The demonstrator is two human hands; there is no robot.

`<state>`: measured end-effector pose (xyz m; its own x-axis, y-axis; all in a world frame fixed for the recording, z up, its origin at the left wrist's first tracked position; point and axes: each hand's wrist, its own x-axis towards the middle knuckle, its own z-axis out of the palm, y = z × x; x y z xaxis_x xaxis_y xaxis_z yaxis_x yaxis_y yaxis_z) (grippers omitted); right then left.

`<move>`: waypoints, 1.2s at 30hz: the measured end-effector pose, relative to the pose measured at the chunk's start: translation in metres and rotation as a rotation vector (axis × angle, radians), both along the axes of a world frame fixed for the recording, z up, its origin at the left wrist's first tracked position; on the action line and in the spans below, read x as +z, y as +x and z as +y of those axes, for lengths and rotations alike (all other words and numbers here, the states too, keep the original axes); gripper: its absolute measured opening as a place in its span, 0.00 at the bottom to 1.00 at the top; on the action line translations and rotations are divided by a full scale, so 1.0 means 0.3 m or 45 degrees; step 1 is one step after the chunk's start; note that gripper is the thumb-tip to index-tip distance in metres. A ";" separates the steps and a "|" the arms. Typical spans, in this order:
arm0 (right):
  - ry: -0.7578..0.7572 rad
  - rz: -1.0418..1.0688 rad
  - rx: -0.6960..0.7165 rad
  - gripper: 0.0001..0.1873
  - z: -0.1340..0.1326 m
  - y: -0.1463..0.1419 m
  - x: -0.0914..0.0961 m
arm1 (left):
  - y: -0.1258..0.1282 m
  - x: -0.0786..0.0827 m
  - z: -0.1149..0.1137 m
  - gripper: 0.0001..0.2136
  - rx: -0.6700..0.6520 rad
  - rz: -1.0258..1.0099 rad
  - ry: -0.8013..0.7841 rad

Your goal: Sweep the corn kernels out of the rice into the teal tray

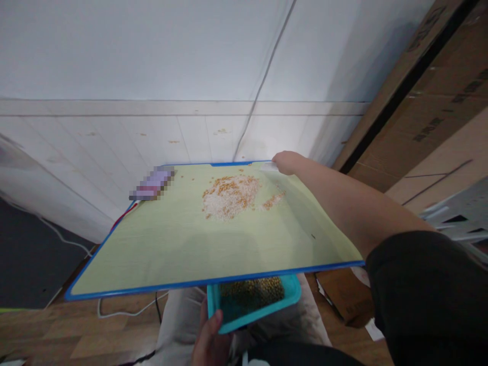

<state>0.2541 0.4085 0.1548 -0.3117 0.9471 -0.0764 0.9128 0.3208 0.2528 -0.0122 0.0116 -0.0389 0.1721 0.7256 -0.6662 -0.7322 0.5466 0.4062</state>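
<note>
My left hand (211, 335) grips the near left corner of a turquoise plastic tray (263, 321), thumb at its rim. Brownish-green beans or seeds (263, 291) lie inside; the table edge hides the tray's far side. Stretched across the table (160, 254), my right hand (288, 162) is closed at the far right corner. A pale, whitish thing (268, 166) shows beside its fingers, too faint to name. Nearest to that hand is a loose heap of white rice-like grains and yellow kernels (231, 198), with a small strip of yellow kernels (273, 201) to its right.
A blurred-out phone-like object (152, 184) stands at the far left table edge, a red cable (124, 216) near it. Behind the table is a white wall (152, 56). Tall cardboard boxes (430, 107) lean at right; another brown box (345, 297) lies on the floor.
</note>
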 end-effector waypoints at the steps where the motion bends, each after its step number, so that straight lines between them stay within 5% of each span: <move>1: -0.007 0.003 -0.005 0.29 -0.004 0.002 0.000 | 0.003 0.003 0.000 0.37 0.092 0.043 0.033; 11: -0.042 -0.138 0.017 0.27 -0.118 -0.009 0.037 | 0.097 0.158 0.034 0.23 0.338 0.238 0.145; 20: -0.079 -0.130 -0.012 0.30 -0.259 -0.055 0.089 | 0.101 0.183 0.069 0.18 0.364 0.273 0.134; 36: -0.112 -0.132 0.047 0.28 -0.337 -0.063 0.110 | 0.112 0.211 0.069 0.12 0.371 0.259 0.128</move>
